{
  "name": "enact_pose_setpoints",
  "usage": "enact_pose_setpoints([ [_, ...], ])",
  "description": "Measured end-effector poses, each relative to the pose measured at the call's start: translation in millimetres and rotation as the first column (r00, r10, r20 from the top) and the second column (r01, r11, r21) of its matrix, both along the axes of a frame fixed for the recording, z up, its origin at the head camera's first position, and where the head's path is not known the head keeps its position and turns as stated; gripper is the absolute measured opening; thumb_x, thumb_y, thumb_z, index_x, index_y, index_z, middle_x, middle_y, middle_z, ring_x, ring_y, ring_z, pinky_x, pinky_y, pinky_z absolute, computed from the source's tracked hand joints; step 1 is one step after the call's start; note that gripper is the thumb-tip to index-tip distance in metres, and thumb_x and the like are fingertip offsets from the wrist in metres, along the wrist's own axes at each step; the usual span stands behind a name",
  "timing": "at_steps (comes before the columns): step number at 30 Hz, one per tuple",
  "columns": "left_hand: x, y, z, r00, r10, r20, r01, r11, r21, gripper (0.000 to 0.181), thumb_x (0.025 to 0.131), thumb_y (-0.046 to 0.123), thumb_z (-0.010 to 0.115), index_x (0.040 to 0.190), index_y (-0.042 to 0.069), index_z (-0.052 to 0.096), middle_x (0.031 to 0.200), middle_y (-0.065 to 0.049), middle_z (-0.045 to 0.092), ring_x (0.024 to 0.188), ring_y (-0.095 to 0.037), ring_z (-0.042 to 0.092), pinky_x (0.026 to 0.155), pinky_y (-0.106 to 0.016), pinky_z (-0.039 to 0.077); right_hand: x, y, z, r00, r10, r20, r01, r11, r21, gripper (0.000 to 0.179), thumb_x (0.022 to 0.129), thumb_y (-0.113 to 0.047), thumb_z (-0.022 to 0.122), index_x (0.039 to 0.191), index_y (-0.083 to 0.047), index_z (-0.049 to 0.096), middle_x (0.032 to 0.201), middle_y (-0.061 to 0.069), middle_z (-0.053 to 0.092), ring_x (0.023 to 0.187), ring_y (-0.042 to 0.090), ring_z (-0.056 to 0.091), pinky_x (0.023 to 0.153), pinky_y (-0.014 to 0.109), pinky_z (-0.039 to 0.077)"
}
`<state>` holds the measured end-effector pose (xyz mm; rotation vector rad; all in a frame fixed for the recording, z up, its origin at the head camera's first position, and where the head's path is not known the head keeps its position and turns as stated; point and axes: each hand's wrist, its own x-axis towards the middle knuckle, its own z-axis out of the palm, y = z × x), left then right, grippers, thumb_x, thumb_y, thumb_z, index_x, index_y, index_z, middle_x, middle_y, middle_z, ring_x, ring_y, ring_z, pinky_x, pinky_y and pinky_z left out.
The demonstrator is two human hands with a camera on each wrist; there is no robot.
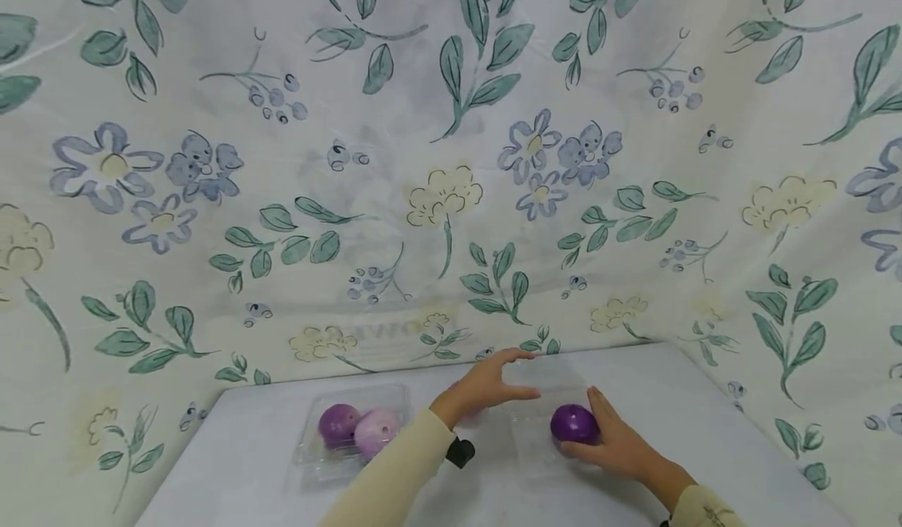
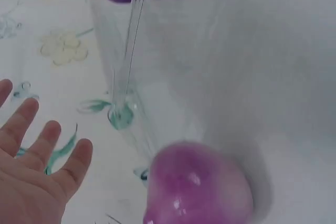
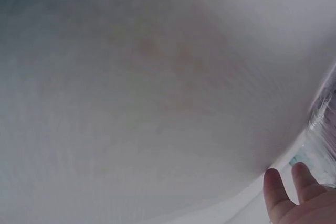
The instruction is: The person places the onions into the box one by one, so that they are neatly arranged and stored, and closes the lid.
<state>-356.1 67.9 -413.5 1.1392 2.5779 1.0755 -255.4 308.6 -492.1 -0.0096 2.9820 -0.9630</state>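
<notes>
My right hand (image 1: 623, 442) lies around the right side of a dark purple onion (image 1: 574, 424), thumb on the near side and fingers on the far side. The onion sits at a clear plastic container (image 1: 524, 441), whose walls are hard to make out. Over that container's left part, my left hand (image 1: 486, 386) is held with thumb and fingers spread, nothing gripped. A pinkish-purple onion (image 2: 199, 187) shows large in the left wrist view; the left wrist mostly covers it in the head view. Two straight fingers (image 3: 275, 190) appear beside clear plastic in the right wrist view.
On the left of the white table (image 1: 232, 449) stands another clear plastic container (image 1: 310, 453) with a purple onion (image 1: 339, 425) and a paler pink onion (image 1: 378, 431). A black object (image 1: 461, 453) is beside my left wrist. Floral cloth (image 1: 451, 198) hangs behind and at the sides.
</notes>
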Motion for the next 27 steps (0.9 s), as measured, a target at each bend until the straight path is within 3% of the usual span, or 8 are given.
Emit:
enact_pose_setpoints([
  [6,-12.0,-18.1,0.2,0.999,0.016,0.032,-0.016,1.0,0.014,0.068,0.083,0.041,0.079,0.141,0.018,0.053,0.15,-0.004,0.05,0.142,-0.029,0.043,0.115,-0.051,0.036,1.6,2.8,-0.8,1.0,-0.006,0.007,0.006,1.0,0.001,0.119,0.08,-0.063,0.07,0.157,0.003,0.008,0.164,0.026,0.005,0.149,0.047,0.011,0.114,0.069,0.021],
  [14,-28.8,-33.9,-11.2,0.995,0.059,0.082,-0.059,0.998,-0.009,0.078,0.08,0.041,0.081,0.145,0.013,0.048,0.155,-0.01,0.043,0.144,-0.034,0.039,0.116,-0.053,0.033,3.6,3.4,3.8,1.0,0.003,-0.022,-0.004,1.0,-0.005,0.117,0.081,-0.06,0.072,0.156,0.005,0.009,0.163,0.027,0.007,0.149,0.047,0.011,0.115,0.067,0.02],
  [21,-33.4,-43.3,-22.7,0.985,0.142,0.103,-0.134,0.988,-0.075,0.078,0.078,0.036,0.083,0.143,0.01,0.049,0.152,-0.017,0.044,0.137,-0.038,0.046,0.114,-0.055,0.036,2.1,2.1,2.0,1.0,0.004,-0.01,-0.004,1.0,-0.011,0.118,0.08,-0.06,0.072,0.156,0.004,0.009,0.163,0.026,0.007,0.15,0.046,0.01,0.115,0.067,0.021],
  [27,-35.0,-47.1,-27.9,0.974,0.178,0.138,-0.169,0.983,-0.07,0.073,0.079,0.034,0.083,0.141,0.009,0.052,0.15,-0.016,0.047,0.141,-0.038,0.04,0.114,-0.057,0.035,1.2,0.8,0.7,1.0,0.006,-0.013,-0.006,1.0,-0.012,0.117,0.08,-0.06,0.072,0.156,0.004,0.009,0.163,0.026,0.007,0.15,0.046,0.01,0.115,0.067,0.02],
])
